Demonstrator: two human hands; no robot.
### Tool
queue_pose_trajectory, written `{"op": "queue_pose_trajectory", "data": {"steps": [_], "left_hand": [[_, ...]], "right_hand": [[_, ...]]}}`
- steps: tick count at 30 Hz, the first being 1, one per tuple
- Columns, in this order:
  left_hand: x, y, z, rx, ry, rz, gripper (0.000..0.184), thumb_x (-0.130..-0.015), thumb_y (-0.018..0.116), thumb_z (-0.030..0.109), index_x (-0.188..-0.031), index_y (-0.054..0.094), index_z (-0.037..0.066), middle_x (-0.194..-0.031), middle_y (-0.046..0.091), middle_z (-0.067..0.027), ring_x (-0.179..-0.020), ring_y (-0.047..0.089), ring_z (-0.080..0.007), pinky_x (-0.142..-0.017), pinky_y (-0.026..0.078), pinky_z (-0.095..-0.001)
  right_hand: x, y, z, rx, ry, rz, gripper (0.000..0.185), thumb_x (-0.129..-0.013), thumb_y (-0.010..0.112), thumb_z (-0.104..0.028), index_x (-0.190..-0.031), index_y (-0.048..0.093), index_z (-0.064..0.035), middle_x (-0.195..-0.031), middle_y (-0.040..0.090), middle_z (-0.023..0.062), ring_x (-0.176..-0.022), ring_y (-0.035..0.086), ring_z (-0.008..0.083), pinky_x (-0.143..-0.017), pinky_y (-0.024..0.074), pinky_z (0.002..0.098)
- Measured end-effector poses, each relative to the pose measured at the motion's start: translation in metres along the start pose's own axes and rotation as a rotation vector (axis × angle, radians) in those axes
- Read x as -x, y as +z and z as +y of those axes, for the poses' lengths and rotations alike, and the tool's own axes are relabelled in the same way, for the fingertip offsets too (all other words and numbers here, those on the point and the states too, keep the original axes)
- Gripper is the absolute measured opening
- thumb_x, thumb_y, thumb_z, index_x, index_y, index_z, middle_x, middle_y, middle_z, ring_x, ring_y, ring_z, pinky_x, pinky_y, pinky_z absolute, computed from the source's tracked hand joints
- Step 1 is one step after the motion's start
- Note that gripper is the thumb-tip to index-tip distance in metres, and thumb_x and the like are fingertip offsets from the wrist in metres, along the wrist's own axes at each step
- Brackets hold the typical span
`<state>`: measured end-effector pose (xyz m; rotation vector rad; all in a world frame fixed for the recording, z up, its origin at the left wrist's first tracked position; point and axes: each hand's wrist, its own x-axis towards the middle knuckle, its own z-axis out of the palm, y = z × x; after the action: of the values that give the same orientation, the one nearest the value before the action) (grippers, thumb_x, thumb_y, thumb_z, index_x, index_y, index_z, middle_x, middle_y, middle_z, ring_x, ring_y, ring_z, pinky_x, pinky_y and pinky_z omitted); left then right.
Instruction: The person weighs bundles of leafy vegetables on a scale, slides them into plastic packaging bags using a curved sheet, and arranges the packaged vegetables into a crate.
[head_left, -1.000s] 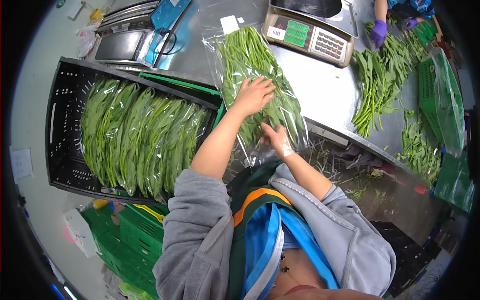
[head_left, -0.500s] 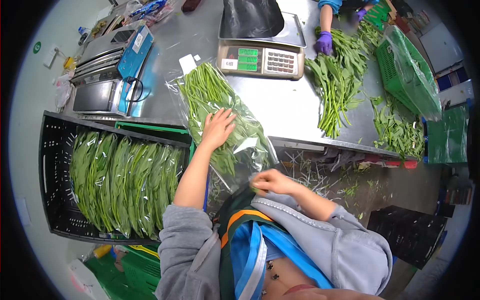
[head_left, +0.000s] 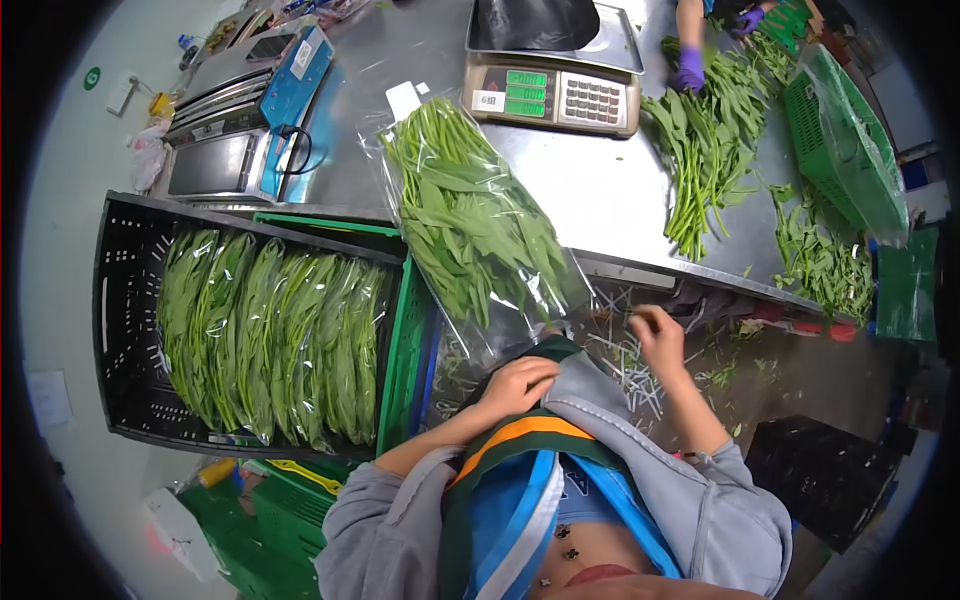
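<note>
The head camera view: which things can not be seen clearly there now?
All in the head view:
Palm of left hand: hidden by its own back.
Inside right hand: hidden by curled fingers.
Floor of black crate: under bagged greens.
Co-worker: mostly cut off by top edge.

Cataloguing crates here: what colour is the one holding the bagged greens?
The crate is black; see head view.

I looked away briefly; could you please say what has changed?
The left hand has lifted off the bagged greens and drawn back toward the body; the right hand has moved rightward from the bag's near end. The bagged greens and filled black crate stayed put.
</note>
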<state>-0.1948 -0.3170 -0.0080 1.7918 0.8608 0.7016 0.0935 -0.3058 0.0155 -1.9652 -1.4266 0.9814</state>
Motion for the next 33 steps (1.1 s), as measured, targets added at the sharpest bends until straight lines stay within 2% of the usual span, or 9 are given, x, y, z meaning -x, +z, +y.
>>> {"op": "queue_pose_trajectory", "data": {"steps": [2,6,10,12,14,20,24,30,33], "left_hand": [[-0.005,0.009,0.002,0.005,-0.172,0.136,0.026,-0.083,0.06,0.011,-0.108,0.06,0.003,-0.111,0.06,-0.0139,-0.104,0.057,-0.0286,-0.089,0.045,-0.0352],[-0.024,0.024,0.004,0.087,-0.317,0.282,0.046,-0.084,0.057,0.014,-0.127,0.044,0.001,-0.128,0.045,-0.0187,-0.119,0.044,-0.0326,-0.098,0.037,-0.0367],[-0.058,0.007,0.002,-0.379,-0.137,0.583,0.05,-0.08,0.057,0.008,-0.126,0.04,-0.005,-0.133,0.04,-0.019,-0.115,0.041,-0.0379,-0.096,0.035,-0.0425],[-0.076,-0.008,-0.002,-0.543,-0.126,0.68,0.047,-0.08,0.054,0.008,-0.124,0.044,-0.004,-0.132,0.041,-0.0206,-0.117,0.042,-0.0346,-0.098,0.03,-0.0443],[-0.098,-0.022,-0.006,-0.694,-0.06,0.803,0.042,-0.076,0.058,0.004,-0.117,0.053,0.003,-0.127,0.049,-0.0099,-0.106,0.047,-0.0283,-0.091,0.034,-0.0405],[-0.127,-0.041,-0.019,-0.874,-0.155,0.753,0.032,-0.077,0.062,0.012,-0.108,0.06,0.011,-0.108,0.062,0.0017,-0.098,0.05,-0.0192,-0.086,0.033,-0.0371],[-0.114,-0.046,-0.019,-0.885,-0.313,0.857,0.03,-0.078,0.062,0.012,-0.108,0.06,0.011,-0.1,0.062,-0.0013,-0.096,0.051,-0.0214,-0.087,0.032,-0.0377],[-0.129,-0.041,-0.026,-0.799,-0.307,1.006,0.029,-0.074,0.069,0.022,-0.099,0.062,0.011,-0.096,0.059,-0.004,-0.094,0.05,-0.0241,-0.086,0.031,-0.0377],[-0.143,-0.042,-0.027,-0.82,-0.504,0.983,0.029,-0.072,0.072,0.03,-0.094,0.063,0.013,-0.088,0.057,-0.0032,-0.087,0.049,-0.0236,-0.087,0.03,-0.0376]], "right_hand": [[0.0,0.022,-0.079,0.228,-0.646,0.196,0.047,-0.067,0.072,-0.015,-0.111,0.056,-0.0104,-0.112,0.057,0.0122,-0.104,0.053,0.0309,-0.086,0.0396,0.0409],[-0.028,0.064,-0.102,0.425,-0.799,0.171,0.046,-0.063,0.071,-0.012,-0.107,0.057,-0.0131,-0.111,0.056,0.0081,-0.105,0.051,0.0279,-0.089,0.0329,0.0408],[-0.056,0.065,-0.099,0.286,-1.04,0.109,0.033,-0.063,0.071,-0.011,-0.094,0.062,-0.014,-0.1,0.059,0.0024,-0.096,0.053,0.0218,-0.081,0.0337,0.0386],[-0.062,0.063,-0.105,0.238,-1.07,0.073,0.026,-0.063,0.071,-0.012,-0.087,0.063,-0.0139,-0.093,0.059,-0.0006,-0.091,0.054,0.0195,-0.077,0.0339,0.0368],[-0.065,0.06,-0.109,0.146,-1.092,-0.009,0.026,-0.064,0.071,-0.013,-0.088,0.063,-0.013,-0.09,0.059,-0.0003,-0.088,0.055,0.0192,-0.076,0.0345,0.0356],[-0.083,0.054,-0.114,0.06,-1.132,-0.142,0.021,-0.069,0.071,-0.013,-0.088,0.063,-0.012,-0.086,0.058,-0.0004,-0.082,0.054,0.018,-0.074,0.0352,0.0337],[-0.092,0.05,-0.108,0.026,-1.133,-0.28,0.022,-0.068,0.071,-0.012,-0.088,0.062,-0.0109,-0.085,0.058,0.0003,-0.08,0.055,0.0183,-0.073,0.0356,0.0338],[-0.094,0.051,-0.105,-0.008,-1.175,-0.456,0.025,-0.07,0.07,-0.013,-0.092,0.06,-0.0101,-0.089,0.058,0.0014,-0.084,0.055,0.0191,-0.075,0.0377,0.0346],[-0.08,0.046,-0.094,-0.108,-1.278,-0.707,0.018,-0.077,0.063,-0.017,-0.093,0.058,-0.0098,-0.089,0.058,0.0028,-0.085,0.056,0.0195,-0.074,0.0396,0.0317]]}}
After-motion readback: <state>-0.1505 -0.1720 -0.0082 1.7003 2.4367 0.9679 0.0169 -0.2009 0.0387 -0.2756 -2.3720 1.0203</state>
